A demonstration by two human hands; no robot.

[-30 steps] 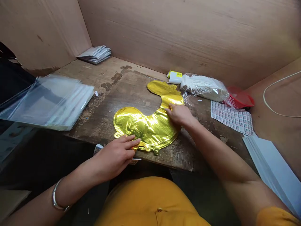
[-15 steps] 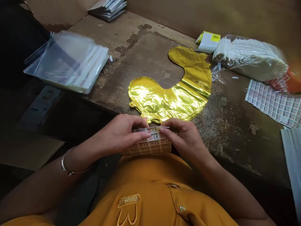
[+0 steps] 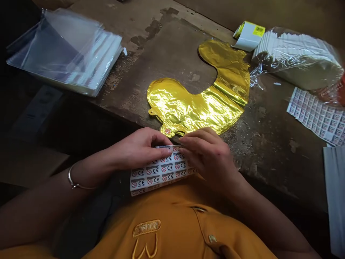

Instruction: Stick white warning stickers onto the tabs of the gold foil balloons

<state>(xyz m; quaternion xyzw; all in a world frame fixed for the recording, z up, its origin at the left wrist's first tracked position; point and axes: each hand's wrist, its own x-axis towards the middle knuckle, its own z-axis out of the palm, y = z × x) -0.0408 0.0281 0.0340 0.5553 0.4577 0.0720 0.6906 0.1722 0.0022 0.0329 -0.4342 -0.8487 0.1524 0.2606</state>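
On my feed the foil balloon [image 3: 199,108] at mid-frame is gold, mirror-glossy and finely crinkled. The bench [image 3: 167,46] under it is bare wood, rough, scuffed and stained. At lower centre the sticker sheet [image 3: 159,172] looks like smooth paper with a slight sheen. Upper left, the stack of sleeves [image 3: 67,50] is clear, shiny plastic. Along the bottom I see a matt orange cloth shirt [image 3: 175,223] and a polished metal bangle [image 3: 70,178].

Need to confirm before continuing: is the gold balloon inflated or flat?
Flat: the balloon lies creased and spread against the table.
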